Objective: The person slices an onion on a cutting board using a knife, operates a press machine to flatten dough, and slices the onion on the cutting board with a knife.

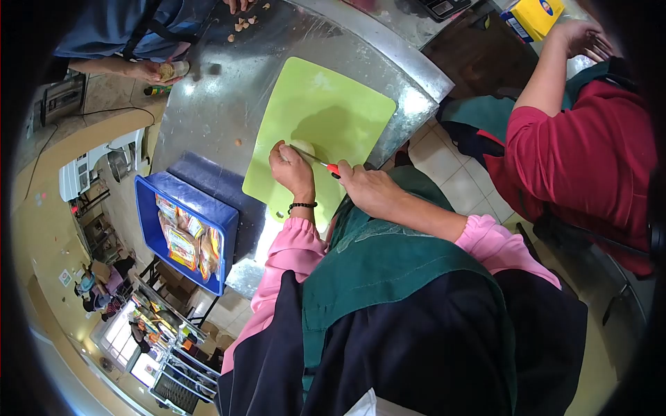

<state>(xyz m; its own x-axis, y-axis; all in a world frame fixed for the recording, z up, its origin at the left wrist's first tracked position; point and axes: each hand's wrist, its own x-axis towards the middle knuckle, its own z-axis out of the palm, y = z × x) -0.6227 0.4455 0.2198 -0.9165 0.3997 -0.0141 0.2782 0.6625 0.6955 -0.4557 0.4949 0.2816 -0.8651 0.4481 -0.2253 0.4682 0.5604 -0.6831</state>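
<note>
A green cutting board (pixel 333 90) lies on the metal table. Over its middle, my left hand (pixel 291 170) has its fingers closed on a pale, rounded piece of food (pixel 304 146). A knife (pixel 334 170) with a red and black handle is gripped in my right hand (pixel 368 188). Its blade reaches left to the pale piece, beside my left fingertips. How far the blade has entered the piece is too small to tell. A dark bead bracelet is on my left wrist.
A blue crate (pixel 231 236) with packaged food (pixel 184 244) stands left of the board. A co-worker's hand (pixel 147 72) holds a small container at upper left. Another co-worker in red (pixel 590 152) is at right, near a yellow box (pixel 533 17). Small pieces lie at the top.
</note>
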